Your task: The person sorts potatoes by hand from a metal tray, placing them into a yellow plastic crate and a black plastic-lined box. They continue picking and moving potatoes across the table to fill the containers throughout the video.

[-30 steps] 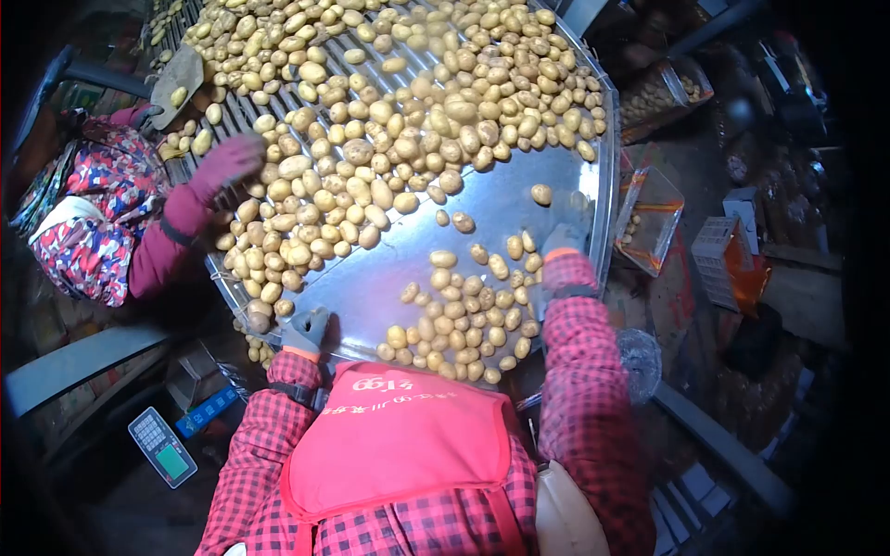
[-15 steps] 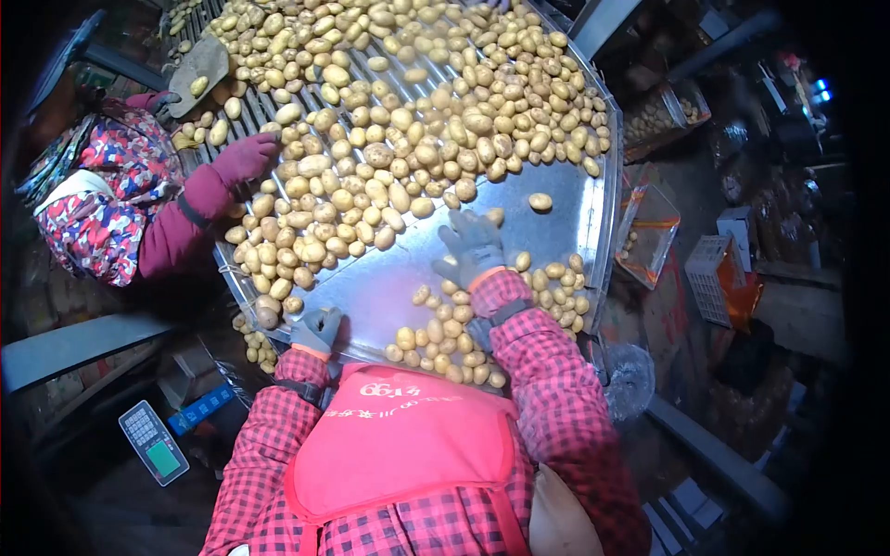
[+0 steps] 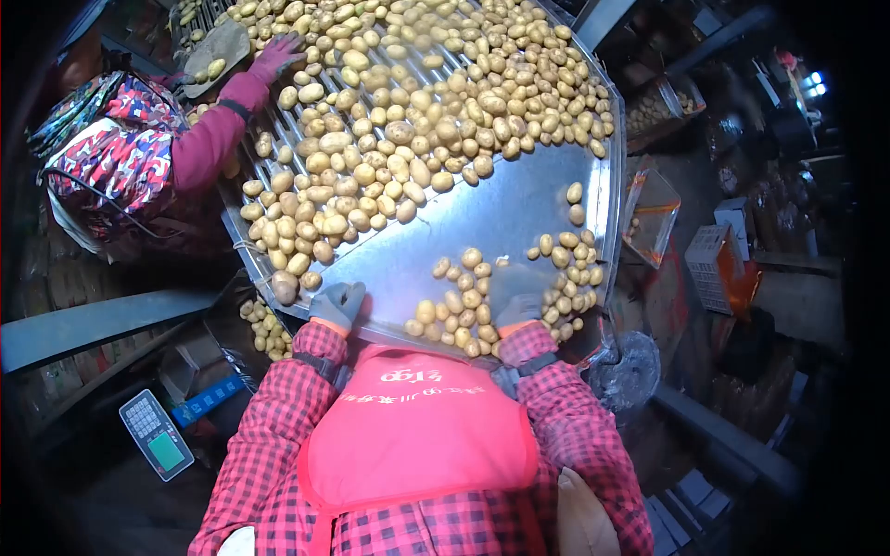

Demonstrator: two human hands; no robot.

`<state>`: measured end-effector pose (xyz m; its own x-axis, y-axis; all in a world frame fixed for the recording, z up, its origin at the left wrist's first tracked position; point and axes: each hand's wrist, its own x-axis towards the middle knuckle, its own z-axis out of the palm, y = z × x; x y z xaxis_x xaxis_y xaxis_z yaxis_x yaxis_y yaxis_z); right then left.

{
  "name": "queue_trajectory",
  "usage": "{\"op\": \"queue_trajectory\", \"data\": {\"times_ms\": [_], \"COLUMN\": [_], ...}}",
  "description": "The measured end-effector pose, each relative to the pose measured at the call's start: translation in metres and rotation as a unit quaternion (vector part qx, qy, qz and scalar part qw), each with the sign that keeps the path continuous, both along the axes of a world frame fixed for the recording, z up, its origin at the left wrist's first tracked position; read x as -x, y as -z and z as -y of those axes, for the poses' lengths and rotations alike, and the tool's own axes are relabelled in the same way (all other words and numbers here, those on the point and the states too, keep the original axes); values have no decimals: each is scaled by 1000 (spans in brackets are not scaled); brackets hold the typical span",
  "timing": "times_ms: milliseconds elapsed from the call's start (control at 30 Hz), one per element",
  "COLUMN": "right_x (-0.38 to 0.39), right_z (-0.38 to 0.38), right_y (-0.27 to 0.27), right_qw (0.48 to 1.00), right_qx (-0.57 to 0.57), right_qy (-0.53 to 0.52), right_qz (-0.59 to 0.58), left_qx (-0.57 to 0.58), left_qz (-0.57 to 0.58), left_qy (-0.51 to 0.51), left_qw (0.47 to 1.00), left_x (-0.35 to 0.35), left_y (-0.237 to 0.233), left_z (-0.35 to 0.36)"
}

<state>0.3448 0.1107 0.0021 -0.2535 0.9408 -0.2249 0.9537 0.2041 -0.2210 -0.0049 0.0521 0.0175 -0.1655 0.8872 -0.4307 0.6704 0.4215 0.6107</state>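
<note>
The gloved right hand (image 3: 517,301) lies among a small pile of potatoes (image 3: 454,304) at the steel counter's (image 3: 482,213) near edge; blur hides how wide its fingers are. The gloved left hand (image 3: 338,303) rests loosely open on the rim.

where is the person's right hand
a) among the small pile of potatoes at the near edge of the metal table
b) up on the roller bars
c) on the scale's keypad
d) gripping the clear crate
a: the grey-gloved right hand lies among the small pile of potatoes at the near edge of the metal table, while the left hand rests at the table's rim.
</note>
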Motion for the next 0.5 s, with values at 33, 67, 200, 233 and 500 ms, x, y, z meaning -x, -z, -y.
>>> {"op": "queue_trajectory", "data": {"times_ms": [33, 67, 200, 233, 500], "right_x": [18, 51, 70, 64, 88], "right_z": [6, 1, 26, 28, 42], "right_y": [6, -16, -17, -18, 16], "right_qw": [997, 991, 964, 973, 971], "right_qx": [-39, 61, -77, -40, 4], "right_qy": [-63, -120, -238, -217, -235], "right_qz": [-8, -7, -91, -63, -30], "left_qx": [-5, -7, -11, -11, -21], "left_qz": [-8, -11, -7, -2, 9], "left_qy": [2, 2, 4, 4, -5], "left_qw": [1000, 1000, 1000, 1000, 1000], "left_x": [0, 1, 1, 2, 17], "left_y": [-2, -3, -1, 1, 38], "left_z": [0, 1, 2, 2, 5]}}
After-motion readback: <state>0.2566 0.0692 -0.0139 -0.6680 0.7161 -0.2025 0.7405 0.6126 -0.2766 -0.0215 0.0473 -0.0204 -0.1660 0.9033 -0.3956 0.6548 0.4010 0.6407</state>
